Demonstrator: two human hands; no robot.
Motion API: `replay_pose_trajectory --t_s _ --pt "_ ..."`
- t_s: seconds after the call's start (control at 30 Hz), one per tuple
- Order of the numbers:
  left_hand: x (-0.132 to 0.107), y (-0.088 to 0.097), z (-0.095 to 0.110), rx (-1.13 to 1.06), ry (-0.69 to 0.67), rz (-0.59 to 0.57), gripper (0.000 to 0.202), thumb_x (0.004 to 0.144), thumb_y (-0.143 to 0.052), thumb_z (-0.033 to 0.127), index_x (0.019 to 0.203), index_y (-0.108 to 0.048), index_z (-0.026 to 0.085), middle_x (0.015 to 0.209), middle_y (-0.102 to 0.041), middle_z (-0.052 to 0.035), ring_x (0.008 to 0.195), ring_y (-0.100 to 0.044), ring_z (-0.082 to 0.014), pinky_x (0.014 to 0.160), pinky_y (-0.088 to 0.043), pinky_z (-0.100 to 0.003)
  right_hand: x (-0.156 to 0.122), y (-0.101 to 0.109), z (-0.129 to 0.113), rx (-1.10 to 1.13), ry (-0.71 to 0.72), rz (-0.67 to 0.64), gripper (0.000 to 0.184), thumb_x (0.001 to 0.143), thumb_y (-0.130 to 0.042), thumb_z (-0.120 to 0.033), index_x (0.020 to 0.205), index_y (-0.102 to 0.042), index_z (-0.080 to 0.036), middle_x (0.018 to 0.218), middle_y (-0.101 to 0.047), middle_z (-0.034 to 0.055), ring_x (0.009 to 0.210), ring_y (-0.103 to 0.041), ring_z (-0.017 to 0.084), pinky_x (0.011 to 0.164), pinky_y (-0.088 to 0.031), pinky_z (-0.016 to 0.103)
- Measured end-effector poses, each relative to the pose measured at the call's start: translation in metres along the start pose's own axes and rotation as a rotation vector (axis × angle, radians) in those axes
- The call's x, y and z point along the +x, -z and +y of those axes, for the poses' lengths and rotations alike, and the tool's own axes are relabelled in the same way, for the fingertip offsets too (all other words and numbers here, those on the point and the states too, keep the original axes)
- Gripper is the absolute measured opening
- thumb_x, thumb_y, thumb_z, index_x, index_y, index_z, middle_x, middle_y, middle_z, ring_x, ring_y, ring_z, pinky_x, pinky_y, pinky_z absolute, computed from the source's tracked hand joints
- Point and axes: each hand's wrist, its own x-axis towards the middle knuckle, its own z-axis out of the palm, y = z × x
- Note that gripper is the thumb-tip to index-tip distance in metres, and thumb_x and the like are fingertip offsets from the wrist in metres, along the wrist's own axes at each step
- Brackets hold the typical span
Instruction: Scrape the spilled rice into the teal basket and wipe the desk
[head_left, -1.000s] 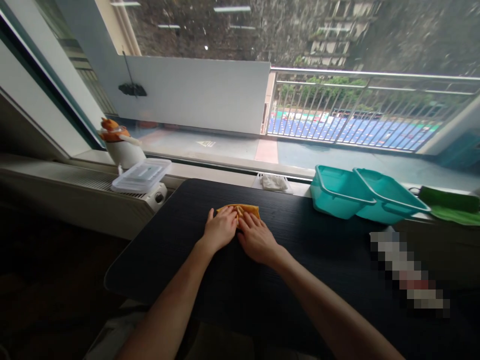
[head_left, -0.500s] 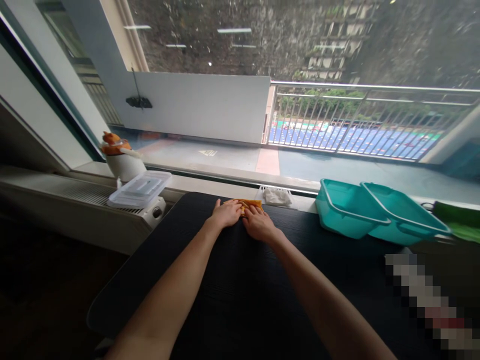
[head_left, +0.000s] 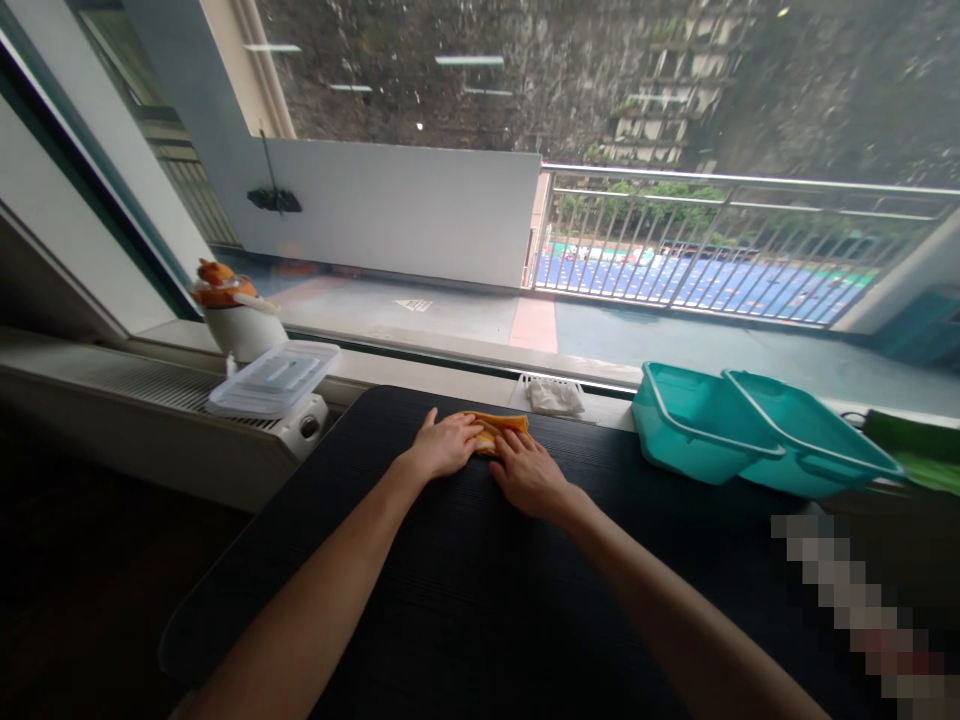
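Note:
An orange-yellow cleaning cloth (head_left: 491,432) lies folded and rumpled on the black table (head_left: 457,600), near its far edge. My left hand (head_left: 444,445) rests on the cloth's left part, fingers stretched out flat and thumb apart. On the right part lie the spread fingers of my right hand (head_left: 531,472), pressing it down from above. Some of the cloth shows between the two hands; the rest is under my fingers.
Two teal plastic bins (head_left: 697,425) stand at the table's far right. A small white basket (head_left: 555,395) with a pale cloth sits on the windowsill. Left of the table, a clear plastic lid (head_left: 277,378) lies on the radiator (head_left: 135,385), near a white container with an orange top (head_left: 240,310).
Both hands have drawn the cloth slightly back from the far edge, toward me. More of the cloth now shows between them.

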Motion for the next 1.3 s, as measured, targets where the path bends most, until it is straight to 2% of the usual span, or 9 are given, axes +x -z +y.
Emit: replay_pose_trajectory --t_s 0.13,0.37,0.47,0.63,0.8,1.0,1.1,1.2,1.3 --pt "-0.051 -0.014 0.011 -0.04 0.009 -0.033 0.035 0.099 -0.042 0.036 0.13 -0.059 0.034 0.147 -0.053 -0.0044 0.139 -0.043 -0.0238 0.116 -0.02 -0.059 -0.055 -0.008 -0.012 0.008 0.108 -0.015 0.051 0.094 -0.049 -0.028 0.143 -0.046 -0.014 0.152 -0.043 0.0128 0.141 -0.036 0.027 0.115 -0.027 0.04" --pt "-0.027 0.004 0.021 -0.051 0.079 -0.028 0.038 0.097 -0.05 0.039 0.13 -0.058 0.022 0.148 -0.049 -0.01 0.139 -0.041 -0.0295 0.115 -0.021 -0.064 -0.015 0.004 -0.013 0.019 0.016 0.004 0.04 0.098 -0.041 -0.025 0.132 -0.054 -0.011 0.144 -0.05 0.0188 0.135 -0.043 0.028 0.112 -0.031 0.047" --pt "-0.076 0.003 0.032 -0.037 0.058 -0.029 0.038 0.101 -0.034 0.029 0.125 -0.064 0.029 0.145 -0.054 -0.0062 0.138 -0.043 -0.0254 0.116 -0.014 -0.065 -0.065 -0.004 -0.031 0.035 0.082 -0.019 0.042 0.096 -0.046 -0.028 0.135 -0.054 -0.015 0.147 -0.05 0.0133 0.137 -0.041 0.025 0.114 -0.03 0.04" --pt "-0.166 -0.016 0.047 -0.065 -0.052 0.015 0.037 0.096 -0.044 0.026 0.128 -0.062 0.029 0.144 -0.056 -0.0052 0.136 -0.047 -0.0223 0.118 -0.019 -0.058 -0.148 -0.024 -0.062 0.096 0.164 -0.051 0.056 0.095 -0.049 -0.034 0.147 -0.043 -0.015 0.156 -0.037 0.0126 0.144 -0.032 0.028 0.117 -0.029 0.046" --pt "-0.173 -0.018 0.046 -0.028 0.022 0.063 0.038 0.097 -0.039 0.023 0.128 -0.061 0.026 0.143 -0.056 -0.0083 0.136 -0.048 -0.0239 0.116 -0.019 -0.063 -0.134 -0.025 -0.077 0.083 0.106 -0.027 0.056 0.096 -0.047 -0.033 0.146 -0.044 -0.007 0.155 -0.036 0.0176 0.144 -0.031 0.031 0.117 -0.028 0.047" --pt "-0.231 -0.03 0.05 0.007 -0.149 0.113 0.037 0.095 -0.047 0.028 0.129 -0.06 0.03 0.138 -0.061 -0.0035 0.129 -0.056 -0.0204 0.119 -0.024 -0.052 -0.191 -0.047 -0.09 0.131 0.291 -0.103 0.066 0.096 -0.045 -0.051 0.147 -0.043 -0.009 0.155 -0.033 0.0167 0.143 -0.031 0.034 0.115 -0.033 0.048" --pt "-0.228 -0.037 0.049 0.038 -0.1 0.148 0.037 0.096 -0.044 0.027 0.128 -0.062 0.028 0.139 -0.06 -0.0048 0.129 -0.055 -0.0218 0.116 -0.028 -0.055 -0.18 -0.041 -0.096 0.15 0.245 -0.033 0.059 0.099 -0.042 -0.044 0.149 -0.039 -0.014 0.157 -0.032 0.0119 0.145 -0.028 0.029 0.117 -0.028 0.045" --pt "-0.218 -0.039 0.045 0.065 0.001 0.202 0.038 0.096 -0.041 0.025 0.127 -0.063 0.025 0.138 -0.06 -0.0075 0.129 -0.055 -0.0238 0.114 -0.03 -0.057 -0.162 -0.036 -0.101 0.129 0.142 0.017 0.056 0.099 -0.042 -0.039 0.146 -0.044 -0.008 0.155 -0.037 0.0172 0.144 -0.03 0.03 0.118 -0.025 0.047" --pt "-0.235 -0.04 0.04 0.079 -0.07 0.215 0.037 0.095 -0.044 0.028 0.127 -0.063 0.026 0.136 -0.062 -0.0062 0.126 -0.058 -0.0231 0.114 -0.033 -0.054 -0.174 -0.045 -0.103 0.136 0.231 -0.01 0.061 0.099 -0.041 -0.045 0.148 -0.04 -0.009 0.156 -0.034 0.0166 0.144 -0.03 0.032 0.117 -0.029 0.049"
